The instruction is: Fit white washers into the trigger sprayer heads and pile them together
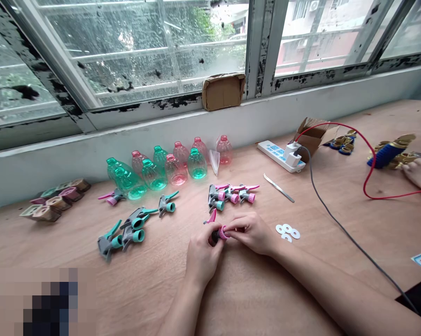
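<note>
Ten open bottles (176,173) — handheld spray-head (223,232)

Pouring in pale and bright through the windows (143,51), bleaching the right-hand panes, softly shadowing the tabletop (136,298) below the right hand (254,233). Stretching toward the edges; pixelating at lower left.

A hand could pass across the near left of the table (136,289), or between the left spray heads (108,243) and the right spray heads (234,198). At the far side, bottles (155,175) block the way to the wall (73,161); farther right, white rings (291,234), tweezers (280,189), a grey cable (311,175) and a power strip (275,155) stand in the way.
</note>
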The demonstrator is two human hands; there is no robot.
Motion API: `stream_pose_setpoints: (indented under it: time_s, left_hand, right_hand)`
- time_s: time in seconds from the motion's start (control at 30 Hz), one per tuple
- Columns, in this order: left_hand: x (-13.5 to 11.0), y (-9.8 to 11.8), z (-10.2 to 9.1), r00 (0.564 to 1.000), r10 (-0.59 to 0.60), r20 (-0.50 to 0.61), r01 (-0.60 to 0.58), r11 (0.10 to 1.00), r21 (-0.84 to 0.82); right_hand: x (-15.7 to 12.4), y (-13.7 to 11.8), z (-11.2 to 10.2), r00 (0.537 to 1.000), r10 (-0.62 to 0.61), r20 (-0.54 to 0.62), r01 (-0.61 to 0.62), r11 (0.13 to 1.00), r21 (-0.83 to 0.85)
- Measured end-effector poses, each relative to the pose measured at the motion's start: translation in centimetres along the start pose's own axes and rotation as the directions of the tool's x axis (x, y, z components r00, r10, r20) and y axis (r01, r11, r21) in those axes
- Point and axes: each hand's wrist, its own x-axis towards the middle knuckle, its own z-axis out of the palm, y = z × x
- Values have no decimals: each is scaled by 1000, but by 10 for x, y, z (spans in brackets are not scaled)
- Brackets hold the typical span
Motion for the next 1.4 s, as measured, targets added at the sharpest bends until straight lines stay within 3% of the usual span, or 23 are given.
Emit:
stream_pose_setpoints:
  time_s: [0.5,0.73,0.97,1.13,1.4]
  left_hand:
    - [0,-2,0,999,-35,-17,34,997,-67]
    - [-1,-4,2,1000,30,4,-30,998,53]
    - [-1,-5,2,999,33,2,-33,999,33]
    - [-1,-5,1,1000,2,23,-2,1000,2]
    - [-1,-3,0,1000,2,2,-2,994,-106]
  right_hand:
    - [-2,1,-1,997,-22,-71,17,997,-77]
    - [-3,0,2,999,0,-41,-2,999,-49]
    - [-1,-1,-2,995,-27,-98,21,998,-64]
    - [-1,3,-5,998,-58,24,58,998,-33]
    - [0,2,-6,992,-98,78,109,983,-147]
